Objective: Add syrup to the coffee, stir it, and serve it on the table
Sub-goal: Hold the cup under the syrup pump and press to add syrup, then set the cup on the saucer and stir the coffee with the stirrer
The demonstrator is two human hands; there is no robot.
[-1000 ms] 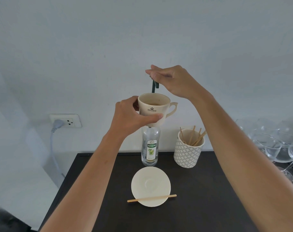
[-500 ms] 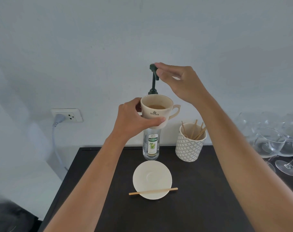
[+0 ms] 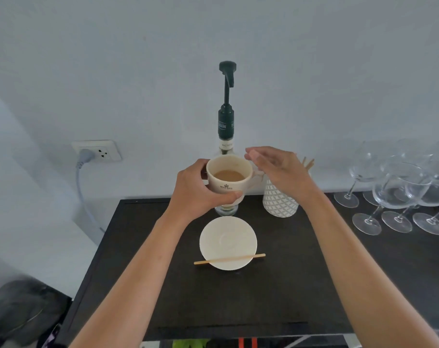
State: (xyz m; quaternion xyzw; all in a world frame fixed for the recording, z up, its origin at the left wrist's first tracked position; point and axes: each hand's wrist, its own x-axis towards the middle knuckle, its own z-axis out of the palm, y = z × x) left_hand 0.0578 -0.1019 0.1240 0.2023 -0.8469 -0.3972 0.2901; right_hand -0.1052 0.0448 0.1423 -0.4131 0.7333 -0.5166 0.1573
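Note:
My left hand [image 3: 199,190] grips a cream coffee cup [image 3: 229,175] with light brown coffee in it, held in the air in front of the syrup bottle [image 3: 226,126]. The bottle's dark green pump head [image 3: 227,67] stands fully up with nothing touching it. My right hand [image 3: 280,172] hovers just right of the cup by its handle, fingers loosely apart and holding nothing. A cream saucer [image 3: 228,243] lies on the black table [image 3: 288,285] below the cup. A wooden stir stick [image 3: 229,259] rests across the saucer's near edge.
A white patterned holder [image 3: 280,203] with more wooden sticks stands right of the bottle, partly behind my right hand. Several stemmed glasses [image 3: 399,194] crowd the table's right end. A wall socket [image 3: 98,151] with a grey cable is at the left.
My right hand let go of the pump head and dropped down beside the cup's handle. The pump rose to full height. My left hand lowered the cup.

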